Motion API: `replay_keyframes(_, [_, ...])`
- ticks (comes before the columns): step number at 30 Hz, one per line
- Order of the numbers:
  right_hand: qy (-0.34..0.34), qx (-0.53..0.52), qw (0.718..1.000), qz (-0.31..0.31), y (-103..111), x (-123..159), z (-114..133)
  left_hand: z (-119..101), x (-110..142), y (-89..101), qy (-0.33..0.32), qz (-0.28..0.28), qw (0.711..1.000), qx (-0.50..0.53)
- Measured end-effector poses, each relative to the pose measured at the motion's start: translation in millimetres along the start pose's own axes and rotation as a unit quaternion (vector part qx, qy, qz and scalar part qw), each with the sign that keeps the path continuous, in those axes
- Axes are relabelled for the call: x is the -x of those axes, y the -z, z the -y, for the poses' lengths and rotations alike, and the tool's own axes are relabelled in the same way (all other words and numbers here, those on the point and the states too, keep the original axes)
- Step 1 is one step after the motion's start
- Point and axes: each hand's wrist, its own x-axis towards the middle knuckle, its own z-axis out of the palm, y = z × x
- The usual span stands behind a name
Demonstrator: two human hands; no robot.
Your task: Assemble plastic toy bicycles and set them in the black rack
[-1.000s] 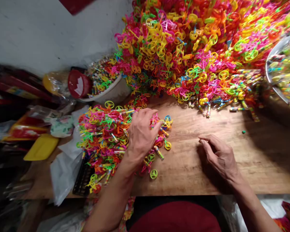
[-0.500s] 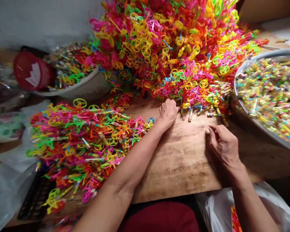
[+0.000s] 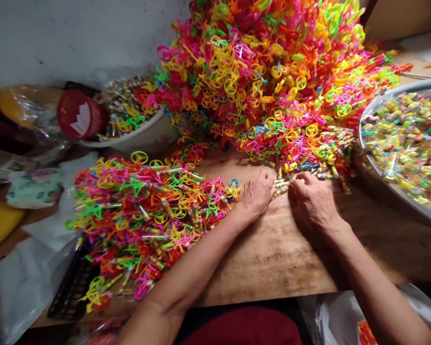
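Observation:
My left hand (image 3: 256, 194) is closed at the left end of a couple of thin striped candy tubes (image 3: 281, 187), just above the wooden tabletop. My right hand (image 3: 314, 199) pinches at their other end, thumb and fingers together. Part of the tubes is hidden by the fingers. Right behind both hands lies the front of a tall heap of bright plastic toys (image 3: 247, 91) with ring-like wheels. Left of my left forearm spreads a lower pile of such toys with candy tubes attached (image 3: 158, 215).
A large metal basin (image 3: 363, 129) of wrapped candies stands at right. Behind on the left are a white tub (image 3: 143, 139) of mixed pieces and a red basket (image 3: 77, 115). A black crate (image 3: 66, 292) sits at the table's left edge, and a plastic bag (image 3: 330, 311) hangs below the right front.
My right hand has moved left and forward to meet my left hand, which has come slightly back from the heap. Candy tubes now show between them. The view has swung a little left.

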Motion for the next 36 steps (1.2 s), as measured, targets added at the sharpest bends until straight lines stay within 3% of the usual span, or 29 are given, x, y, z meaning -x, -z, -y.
replay_keyframes(4, [0.004,0.023,0.999,0.049,-2,6,-1,-1,17,-0.6,-0.039,0.012,0.998,0.045])
replay_keyframes(7, [-0.02,0.037,0.998,0.045,-5,14,-2,0,8,12.7,-0.032,-0.031,0.991,0.126])
replay_keyframes(10, [-0.032,0.048,0.998,0.015,-6,15,-1,-9,-16,23.5,0.0,-0.108,0.982,0.155])
replay_keyframes(13, [-0.019,0.025,0.999,-0.028,1,15,1,-24,-41,21.2,0.011,-0.112,0.985,0.133])
replay_keyframes(16, [-0.029,-0.051,0.994,-0.097,11,25,2,-32,-51,12.8,0.0,-0.116,0.982,0.152])
replay_keyframes(18, [-0.085,-0.139,0.976,-0.146,16,38,4,-28,-49,10.3,-0.002,-0.152,0.966,0.21])
replay_keyframes(21, [-0.203,-0.306,0.914,-0.172,16,54,9,-12,-35,14.6,0.035,-0.146,0.902,0.404])
replay_keyframes(24, [-0.257,-0.424,0.847,-0.193,9,55,20,4,-16,22.6,0.078,-0.056,0.76,0.643])
replay_keyframes(26, [-0.258,-0.459,0.825,-0.204,5,49,29,11,-3,25.1,0.081,-0.013,0.674,0.734])
replay_keyframes(28, [-0.251,-0.471,0.824,-0.192,5,44,38,17,10,24.0,0.086,0.008,0.633,0.77])
replay_keyframes(31, [-0.242,-0.458,0.838,-0.172,10,45,47,23,25,18.4,0.122,0.008,0.634,0.764])
replay_keyframes(33, [-0.245,-0.44,0.848,-0.165,16,48,48,25,33,14.8,0.134,0.012,0.664,0.736])
replay_keyframes(36, [-0.254,-0.416,0.859,-0.155,24,48,47,24,43,12.0,0.116,0.061,0.705,0.697])
